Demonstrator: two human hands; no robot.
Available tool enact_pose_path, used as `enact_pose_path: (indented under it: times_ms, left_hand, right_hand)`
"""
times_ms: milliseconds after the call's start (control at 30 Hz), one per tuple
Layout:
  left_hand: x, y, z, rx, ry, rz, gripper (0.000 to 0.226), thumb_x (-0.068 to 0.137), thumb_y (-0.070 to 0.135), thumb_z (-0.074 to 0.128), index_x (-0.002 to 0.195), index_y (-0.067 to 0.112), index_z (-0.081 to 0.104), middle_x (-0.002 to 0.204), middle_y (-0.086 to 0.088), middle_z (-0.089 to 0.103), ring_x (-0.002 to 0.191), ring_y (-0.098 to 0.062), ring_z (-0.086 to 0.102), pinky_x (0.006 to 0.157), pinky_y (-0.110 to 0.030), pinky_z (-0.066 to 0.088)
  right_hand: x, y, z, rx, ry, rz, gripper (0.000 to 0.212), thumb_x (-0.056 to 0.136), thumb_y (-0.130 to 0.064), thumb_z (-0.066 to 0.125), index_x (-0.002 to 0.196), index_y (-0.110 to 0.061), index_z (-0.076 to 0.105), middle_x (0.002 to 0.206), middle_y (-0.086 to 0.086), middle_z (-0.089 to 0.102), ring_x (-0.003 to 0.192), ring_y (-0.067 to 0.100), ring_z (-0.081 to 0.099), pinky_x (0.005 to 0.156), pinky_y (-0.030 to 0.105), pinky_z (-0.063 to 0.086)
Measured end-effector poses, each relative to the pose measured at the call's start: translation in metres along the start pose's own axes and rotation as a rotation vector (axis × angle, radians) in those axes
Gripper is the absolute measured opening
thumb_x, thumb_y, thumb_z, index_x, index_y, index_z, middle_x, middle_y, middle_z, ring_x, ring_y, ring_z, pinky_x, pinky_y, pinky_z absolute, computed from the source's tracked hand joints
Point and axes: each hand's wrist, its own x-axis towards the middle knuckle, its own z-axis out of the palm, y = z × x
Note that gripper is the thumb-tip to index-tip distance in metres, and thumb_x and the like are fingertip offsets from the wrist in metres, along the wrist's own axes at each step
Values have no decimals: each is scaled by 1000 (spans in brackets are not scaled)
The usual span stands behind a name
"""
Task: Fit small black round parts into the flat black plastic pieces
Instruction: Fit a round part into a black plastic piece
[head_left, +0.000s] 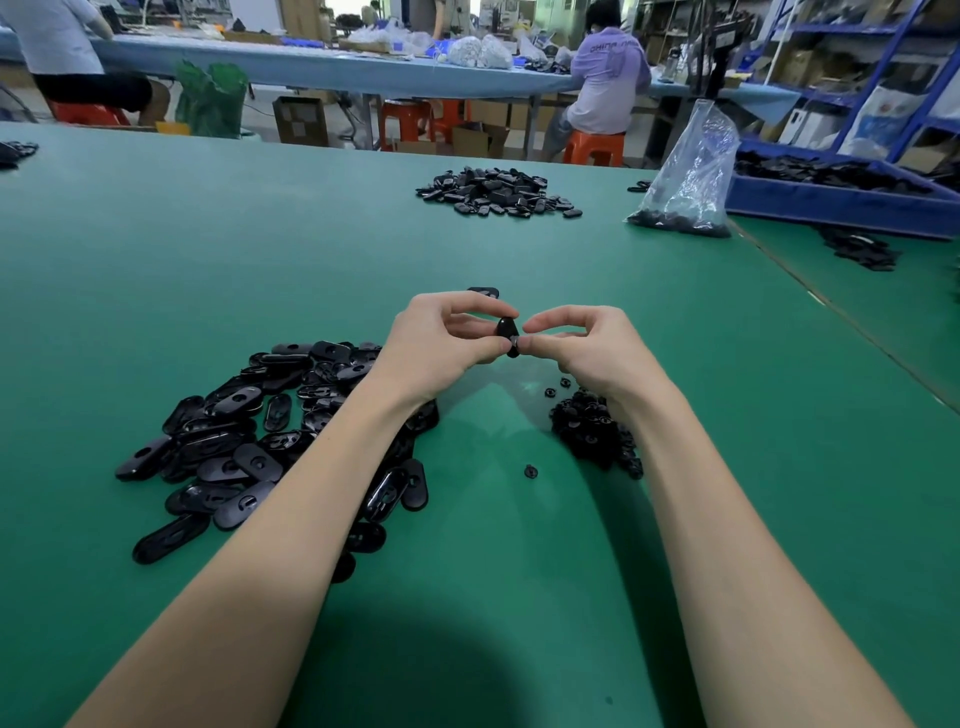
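A green work table (208, 260) fills most of the view. At its far right edge sits a blue tray (841, 208) heaped with black plastic parts, and just left of it stands a clear plastic bag (691, 166), upright and open at the top, with a dark layer of small black parts settled in its bottom. Beyond the table, a person in a lilac shirt (608, 78) sits on an orange stool at a long blue bench.

On the near left of the table lies a wide, loose pile of flat black plastic pieces (249, 441), oblong with rounded ends, lying at all angles. A second heap of similar pieces (498, 192) rests near the far edge, well apart from the first. Near the right forearm is a smaller pile of small black round parts (592, 426), with one stray round part (530, 471) lying alone just left of it.

Above the table, between the two piles, the left hand (447, 338) pinches one flat black piece (506, 332) between thumb and fingers; it is held on edge with its long axis roughly vertical. The right hand (582, 348) meets it from the right, thumb and forefinger curled and pinched against its lower end; whether a round part sits between those fingertips cannot be told.
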Motion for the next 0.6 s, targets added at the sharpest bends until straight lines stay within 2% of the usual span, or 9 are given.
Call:
enact_pose_path:
  times_ms: [133,333,600]
  left_hand:
    - [0,0,0,-19,4,4,28,80,11,82,103,26,78,88,-2,78,89,-16,75,96,-40,56]
    - [1,-1,-2,-14,-18,14,28,80,12,81,104,27,77,90,-1,79,91,-15,75,97,-40,56]
    - [1,-1,0,5,-24,18,28,79,15,82,101,32,78,90,1,79,91,-13,75,98,-41,55]
  right_hand:
    - [2,2,0,8,10,47,16,78,-30,86,90,-24,77,42,-19,53,39,-5,46,43,12,31]
    - [5,5,0,65,-6,90,17,73,-32,89,84,-26,78,45,-14,48,40,3,36,37,12,27]
    - [6,5,-1,58,5,94,14,74,-33,88,82,-27,79,45,-17,52,40,1,39,36,11,28]
